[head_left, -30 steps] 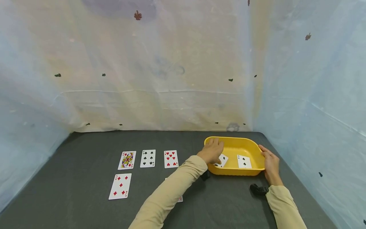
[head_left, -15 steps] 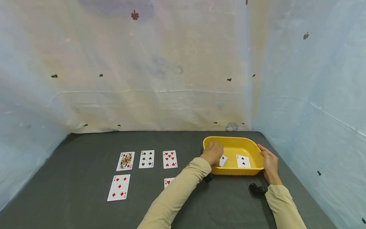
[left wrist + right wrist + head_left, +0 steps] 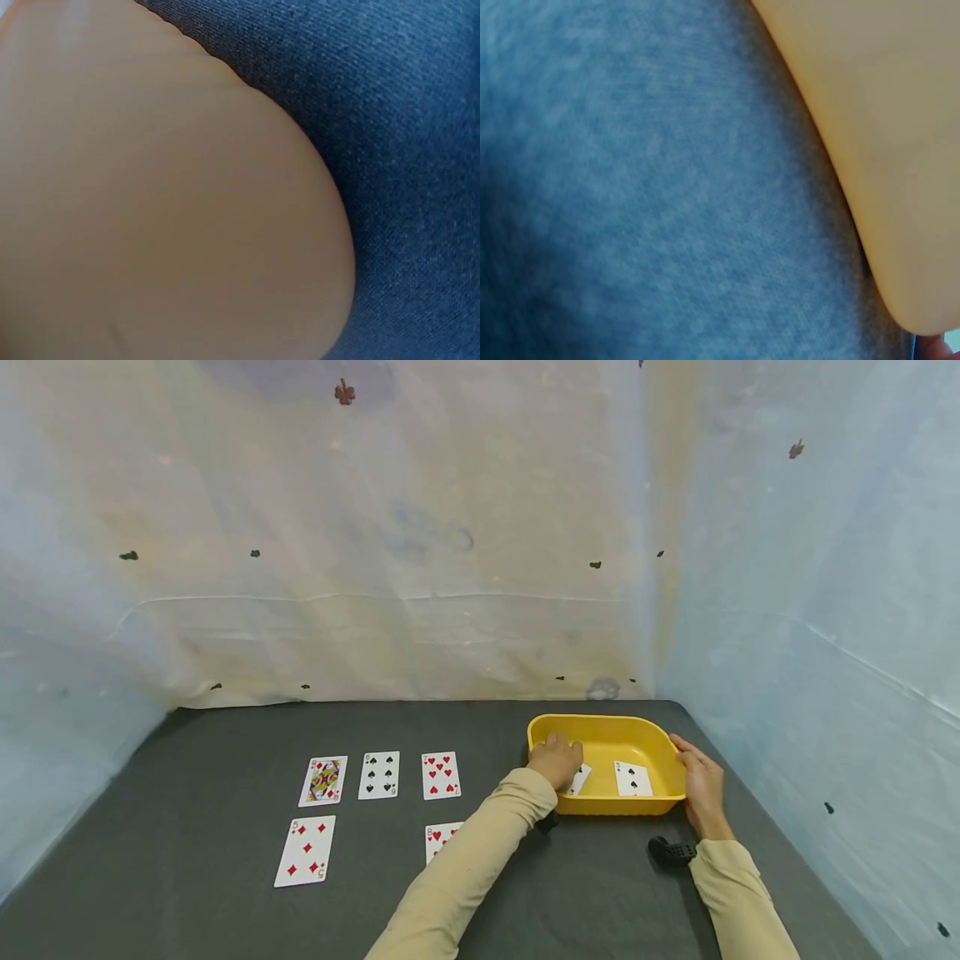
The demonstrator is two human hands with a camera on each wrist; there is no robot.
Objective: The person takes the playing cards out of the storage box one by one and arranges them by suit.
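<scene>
A yellow tray [image 3: 660, 749] stands at the right of the dark table [image 3: 187, 752]; its outer wall [image 3: 150, 210] fills the left wrist view and shows again as the wall [image 3: 885, 150] in the right wrist view. My left hand [image 3: 557, 760] reaches over the tray's left side, fingers curled down on a playing card [image 3: 580, 779] lying inside. A second card, with black spades [image 3: 632, 778], lies free in the tray. My right hand [image 3: 697, 779] rests with straight fingers along the tray's right wall.
A queen [image 3: 324, 780], a six of spades [image 3: 378, 774] and a seven of hearts [image 3: 441, 775] lie face up in a row. Below them lie a five of diamonds [image 3: 304, 851] and an eight of hearts [image 3: 437, 838], partly under my left sleeve. Pale sheeting walls the table.
My left hand's fingers, stretched flat over the tray's left corner a second ago, have curled in onto the card. The right hand and the tray have stayed put.
</scene>
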